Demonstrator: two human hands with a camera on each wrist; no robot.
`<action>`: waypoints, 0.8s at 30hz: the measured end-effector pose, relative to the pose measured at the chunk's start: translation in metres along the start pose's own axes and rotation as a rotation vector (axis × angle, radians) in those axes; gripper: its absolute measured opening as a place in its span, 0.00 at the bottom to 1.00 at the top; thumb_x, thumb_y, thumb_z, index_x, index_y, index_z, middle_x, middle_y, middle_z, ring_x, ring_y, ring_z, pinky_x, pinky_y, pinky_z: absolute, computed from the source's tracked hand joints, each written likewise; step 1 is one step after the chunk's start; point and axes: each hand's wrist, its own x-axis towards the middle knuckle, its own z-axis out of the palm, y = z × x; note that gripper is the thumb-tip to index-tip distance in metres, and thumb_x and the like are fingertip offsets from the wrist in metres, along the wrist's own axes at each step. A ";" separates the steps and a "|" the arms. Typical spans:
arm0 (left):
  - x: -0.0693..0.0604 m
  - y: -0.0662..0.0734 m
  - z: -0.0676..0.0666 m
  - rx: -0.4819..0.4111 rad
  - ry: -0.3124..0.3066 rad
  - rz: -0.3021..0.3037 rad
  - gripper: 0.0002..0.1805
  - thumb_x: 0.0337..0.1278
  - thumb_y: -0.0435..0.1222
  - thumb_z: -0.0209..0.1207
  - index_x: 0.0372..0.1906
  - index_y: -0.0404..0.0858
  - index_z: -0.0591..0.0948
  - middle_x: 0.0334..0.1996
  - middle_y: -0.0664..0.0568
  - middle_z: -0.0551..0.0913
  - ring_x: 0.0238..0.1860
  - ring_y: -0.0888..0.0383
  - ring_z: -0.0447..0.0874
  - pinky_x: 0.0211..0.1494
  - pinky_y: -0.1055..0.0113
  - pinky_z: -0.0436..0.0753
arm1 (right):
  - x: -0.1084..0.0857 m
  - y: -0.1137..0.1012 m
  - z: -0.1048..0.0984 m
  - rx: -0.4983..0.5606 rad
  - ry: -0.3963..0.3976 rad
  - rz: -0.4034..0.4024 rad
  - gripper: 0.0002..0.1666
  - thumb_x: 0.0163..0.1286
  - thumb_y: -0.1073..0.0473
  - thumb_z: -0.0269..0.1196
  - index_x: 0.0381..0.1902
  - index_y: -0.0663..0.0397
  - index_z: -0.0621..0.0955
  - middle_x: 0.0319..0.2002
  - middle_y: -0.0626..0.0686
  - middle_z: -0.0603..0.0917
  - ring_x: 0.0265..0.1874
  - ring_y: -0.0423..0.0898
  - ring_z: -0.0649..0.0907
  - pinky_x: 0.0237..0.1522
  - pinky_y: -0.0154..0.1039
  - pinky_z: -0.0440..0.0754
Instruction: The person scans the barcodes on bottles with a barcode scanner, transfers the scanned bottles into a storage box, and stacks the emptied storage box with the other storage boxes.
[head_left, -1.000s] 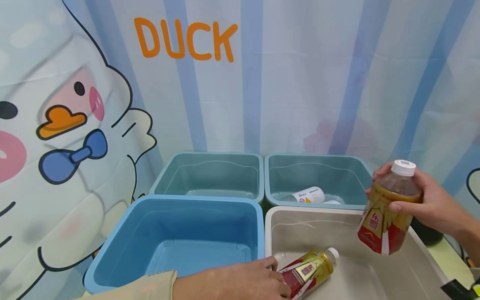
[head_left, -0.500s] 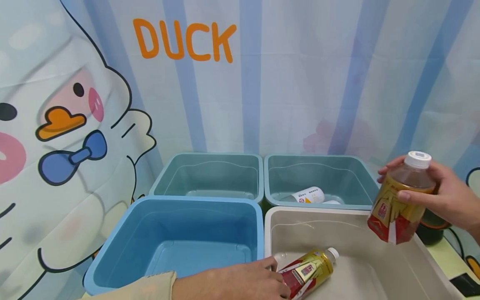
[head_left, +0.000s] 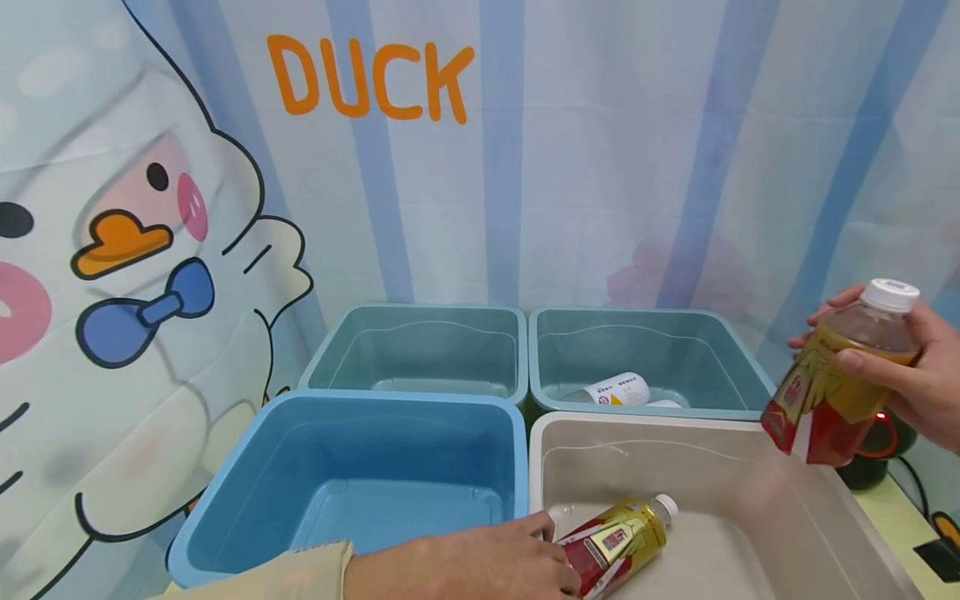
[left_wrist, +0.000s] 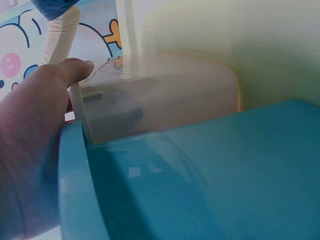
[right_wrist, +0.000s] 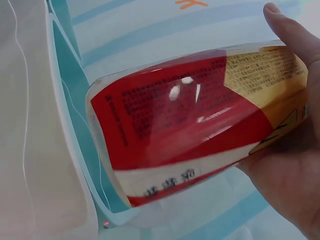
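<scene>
In the head view my right hand [head_left: 926,375] grips a drink bottle [head_left: 840,387] with a white cap and a red and gold label. It holds it tilted above the right side of the grey bin [head_left: 795,483]. The right wrist view shows the bottle's red base end [right_wrist: 180,120] pointing away from the palm. My left hand [head_left: 472,562] reaches over the rim between the blue and grey bins, its fingers curled at the lower end of a second, similar bottle [head_left: 618,542] inclined in the grey bin. Its thumb [left_wrist: 75,70] shows in the left wrist view; the other fingers are hidden there.
A blue bin [head_left: 420,442] stands at front left. Behind are two teal bins; the right one [head_left: 697,350] has a white-labelled bottle [head_left: 618,389] inside. A dark object [head_left: 870,471] with a red light and a cable sits beyond the grey bin's right wall. A duck-print curtain hangs behind.
My right hand has carried its bottle to the right and upward, towards the grey bin's right edge. The left hand and its bottle have stayed in place.
</scene>
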 end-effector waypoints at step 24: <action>0.000 -0.001 -0.001 -0.043 -0.004 0.003 0.32 0.61 0.57 0.68 0.70 0.62 0.77 0.62 0.73 0.79 0.57 0.77 0.72 0.66 0.76 0.60 | 0.004 0.041 -0.027 0.192 0.154 -0.079 0.34 0.74 0.77 0.58 0.72 0.49 0.66 0.61 0.48 0.73 0.51 0.38 0.80 0.42 0.23 0.76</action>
